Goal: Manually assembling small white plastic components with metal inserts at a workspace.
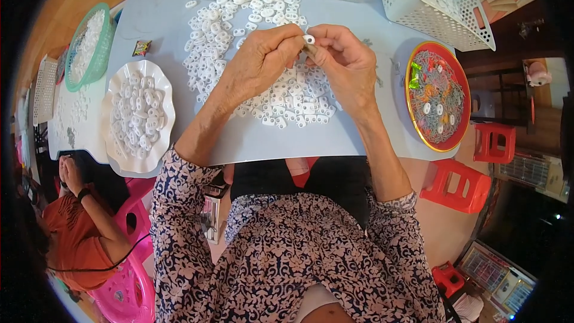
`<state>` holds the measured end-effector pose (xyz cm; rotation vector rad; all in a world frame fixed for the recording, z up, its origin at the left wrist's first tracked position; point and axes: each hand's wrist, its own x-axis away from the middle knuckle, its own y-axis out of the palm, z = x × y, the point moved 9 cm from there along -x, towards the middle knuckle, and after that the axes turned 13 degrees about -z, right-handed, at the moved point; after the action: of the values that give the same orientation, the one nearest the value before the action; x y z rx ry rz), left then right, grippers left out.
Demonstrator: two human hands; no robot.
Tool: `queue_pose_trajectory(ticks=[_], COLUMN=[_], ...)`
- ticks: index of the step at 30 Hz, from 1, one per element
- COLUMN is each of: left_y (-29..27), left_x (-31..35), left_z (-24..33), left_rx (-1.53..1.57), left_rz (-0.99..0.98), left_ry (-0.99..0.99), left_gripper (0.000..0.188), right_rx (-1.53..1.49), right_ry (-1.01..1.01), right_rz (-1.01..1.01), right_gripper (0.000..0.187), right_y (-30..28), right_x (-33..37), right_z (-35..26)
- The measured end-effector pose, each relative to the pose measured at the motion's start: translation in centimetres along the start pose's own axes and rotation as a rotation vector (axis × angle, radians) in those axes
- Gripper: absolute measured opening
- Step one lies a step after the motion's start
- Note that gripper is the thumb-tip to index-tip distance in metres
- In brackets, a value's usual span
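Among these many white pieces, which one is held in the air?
The white piece pinched by the right hand, next to the left hand; the others lie on tables or in containers.

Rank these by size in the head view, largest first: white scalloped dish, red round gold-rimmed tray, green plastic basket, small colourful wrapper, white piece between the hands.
1. White scalloped dish and red tray: too alike to rank
2. Green basket
3. Colourful wrapper
4. White piece, by its visible part
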<state>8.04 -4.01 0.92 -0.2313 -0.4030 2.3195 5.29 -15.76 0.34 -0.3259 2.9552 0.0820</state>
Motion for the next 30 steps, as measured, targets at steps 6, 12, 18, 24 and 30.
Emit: queue_pose_trajectory(ticks=[6,12,18,24,30], left_y=[0.0,-0.7,-0.5,-0.5,0.0], left_x=[0.0,0.1,0.1,0.1,0.1], left_z=[0.4,-0.4,-0.7,-0.1,-0.7], left_rx=[0.057,0.094,0.127,0.115,0.135], left_rz=[0.092,0.107,0.044,0.057,0.026], left_ry=[0.092,-0.002,-0.018,0.022,-0.003], left_gripper=[0.025,0.024,0.025,0.024,0.025], right_rx=[0.012,-0.022,0.094,0.178,0.334], right_ry=[-0.056,0.027,-0.040,-0.129,-0.221], right_rz=[-0.010,-0.023,-0.066,-0.071,-0.033], right_gripper=[0.022,0.025,0.033,0.032,0.031], right_y=[0.1,0.4,0.7,0.8,0.8], right_x=[0.0,-0.1,0.0,0.1,0.1], right_z=[-0.8,-0.2,-0.7,-1.2,-2.0])
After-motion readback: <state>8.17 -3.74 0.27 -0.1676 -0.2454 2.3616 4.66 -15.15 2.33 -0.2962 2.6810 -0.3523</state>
